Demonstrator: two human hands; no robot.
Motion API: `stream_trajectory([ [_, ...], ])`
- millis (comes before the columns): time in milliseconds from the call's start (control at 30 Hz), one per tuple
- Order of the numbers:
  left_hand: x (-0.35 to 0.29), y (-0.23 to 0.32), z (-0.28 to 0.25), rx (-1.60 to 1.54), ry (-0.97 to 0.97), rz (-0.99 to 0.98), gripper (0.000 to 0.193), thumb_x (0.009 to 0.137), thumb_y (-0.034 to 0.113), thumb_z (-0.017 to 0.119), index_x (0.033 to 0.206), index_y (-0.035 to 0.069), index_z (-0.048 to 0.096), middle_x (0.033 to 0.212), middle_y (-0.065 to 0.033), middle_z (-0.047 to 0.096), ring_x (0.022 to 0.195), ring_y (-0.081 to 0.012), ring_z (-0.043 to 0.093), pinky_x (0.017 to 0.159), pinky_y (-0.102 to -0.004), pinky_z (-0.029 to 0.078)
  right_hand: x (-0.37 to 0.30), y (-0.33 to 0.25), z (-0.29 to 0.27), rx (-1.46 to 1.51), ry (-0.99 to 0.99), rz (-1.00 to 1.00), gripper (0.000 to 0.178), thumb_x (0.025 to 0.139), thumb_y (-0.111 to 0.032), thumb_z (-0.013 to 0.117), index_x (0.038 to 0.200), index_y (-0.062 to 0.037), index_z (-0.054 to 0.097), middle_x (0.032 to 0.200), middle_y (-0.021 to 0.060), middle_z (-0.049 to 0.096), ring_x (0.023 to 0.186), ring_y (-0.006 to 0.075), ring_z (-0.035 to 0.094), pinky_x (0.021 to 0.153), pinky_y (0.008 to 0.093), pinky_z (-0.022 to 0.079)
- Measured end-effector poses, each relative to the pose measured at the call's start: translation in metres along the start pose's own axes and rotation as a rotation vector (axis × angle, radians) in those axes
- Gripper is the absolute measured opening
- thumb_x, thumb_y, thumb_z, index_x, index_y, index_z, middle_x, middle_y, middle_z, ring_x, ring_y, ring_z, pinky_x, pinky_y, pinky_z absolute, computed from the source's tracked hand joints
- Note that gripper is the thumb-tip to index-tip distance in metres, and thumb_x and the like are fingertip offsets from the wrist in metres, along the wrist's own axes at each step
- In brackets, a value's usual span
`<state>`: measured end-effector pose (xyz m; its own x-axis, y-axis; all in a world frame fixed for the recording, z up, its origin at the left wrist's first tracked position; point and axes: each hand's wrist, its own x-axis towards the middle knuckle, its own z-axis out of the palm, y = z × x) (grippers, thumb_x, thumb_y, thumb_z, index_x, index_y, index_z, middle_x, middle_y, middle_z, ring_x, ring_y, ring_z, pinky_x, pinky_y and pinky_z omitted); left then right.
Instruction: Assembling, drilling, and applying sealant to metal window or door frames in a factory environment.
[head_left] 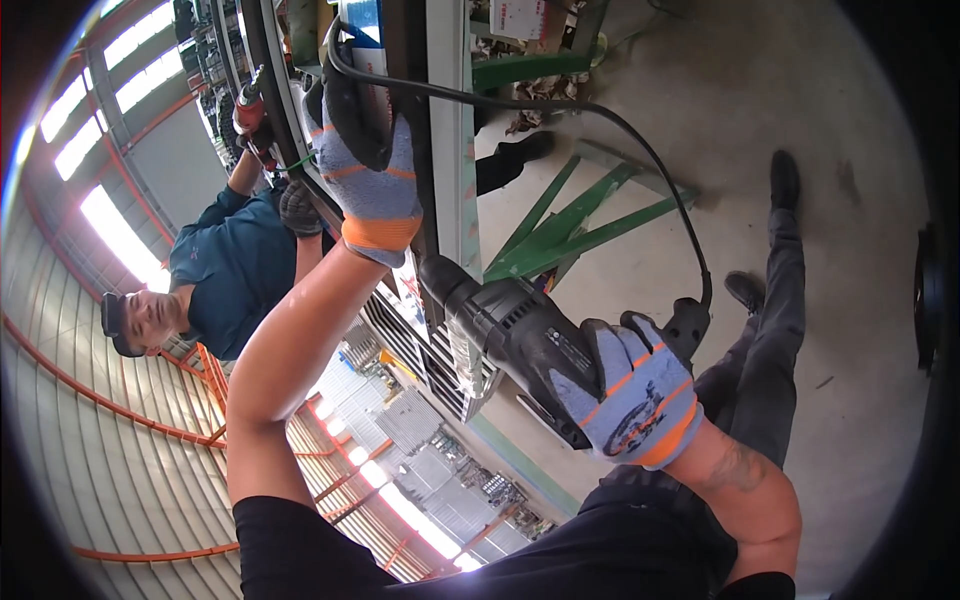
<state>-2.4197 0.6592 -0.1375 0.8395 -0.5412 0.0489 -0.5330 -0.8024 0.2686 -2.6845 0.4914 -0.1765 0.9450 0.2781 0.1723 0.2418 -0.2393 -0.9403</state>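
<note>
Right hand, gloved in blue-grey and orange: closed around the rear grip of a black corded power drill. Left hand, gloved alike: laid at the dark metal bar; its fingers are partly hidden, so we cannot tell whether it grasps anything.

Progress: drill in our hand, nose just beside the pale grey beam; we make out no bit and no finished hole, so we judge the work under way, amount left uncertain.

Pose: right elbow bent low, forearm angled inward from lower right; left elbow bent, forearm raised toward the bar.

Also listed: black power cord, arching between both hands; green trestle; co-worker with red power tool.
</note>
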Motion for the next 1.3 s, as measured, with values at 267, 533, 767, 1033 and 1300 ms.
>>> stream_trajectory([
  [267,0.001,-0.007,-0.004,0.123,0.068,0.240,0.050,0.083,0.006,0.061,0.132,-0.001,0.052,0.114,-0.0205,0.060,0.102,-0.0376,0.060,0.094,-0.0405,0.046,0.007,-0.008,0.009,-0.013,-0.060,0.066,0.085,0.050,-0.041,0.084,0.125,-0.0096,0.061,0.120,0.0299,0.053,0.108,0.0421,0.055,0.099,0.0603,0.041],
  [533,0.006,0.006,-0.019,0.192,0.028,0.245,0.058,0.076,0.007,0.068,0.131,0.000,0.051,0.116,-0.0246,0.054,0.106,-0.0440,0.052,0.093,-0.0481,0.044,0.002,-0.022,-0.035,-0.031,-0.135,0.007,0.039,0.081,-0.019,0.060,0.119,-0.0118,0.065,0.111,0.0303,0.059,0.100,0.0420,0.061,0.096,0.0581,0.045],
  [767,0.026,0.015,-0.046,0.125,0.051,0.039,0.072,0.071,0.009,0.073,0.137,0.000,0.045,0.123,-0.0246,0.049,0.109,-0.0426,0.048,0.094,-0.0470,0.044,-0.005,-0.044,-0.125,-0.155,-0.063,0.028,0.043,0.072,-0.032,0.077,0.103,-0.0034,0.065,0.100,0.0201,0.063,0.088,0.0364,0.064,0.083,0.0500,0.052],
  [1033,0.027,0.003,-0.093,0.017,-0.047,-0.058,0.074,0.072,0.015,0.072,0.138,-0.004,0.045,0.127,-0.0231,0.050,0.108,-0.0407,0.051,0.096,-0.0475,0.044,0.041,-0.103,-0.224,-0.189,0.019,0.362,0.053,0.063,-0.035,0.079,0.100,-0.0006,0.061,0.100,0.0153,0.065,0.081,0.0354,0.066,0.074,0.0434,0.055],
  [1300,0.032,-0.021,-0.097,0.002,-0.156,-0.090,0.072,0.074,0.026,0.070,0.139,0.002,0.050,0.131,-0.0169,0.053,0.112,-0.0324,0.053,0.095,-0.0438,0.045,0.255,-0.066,-0.299,0.635,0.638,0.711,0.068,0.085,-0.052,0.058,0.126,0.0008,0.051,0.096,0.0199,0.064,0.071,0.0303,0.066,0.057,0.0398,0.056],
])
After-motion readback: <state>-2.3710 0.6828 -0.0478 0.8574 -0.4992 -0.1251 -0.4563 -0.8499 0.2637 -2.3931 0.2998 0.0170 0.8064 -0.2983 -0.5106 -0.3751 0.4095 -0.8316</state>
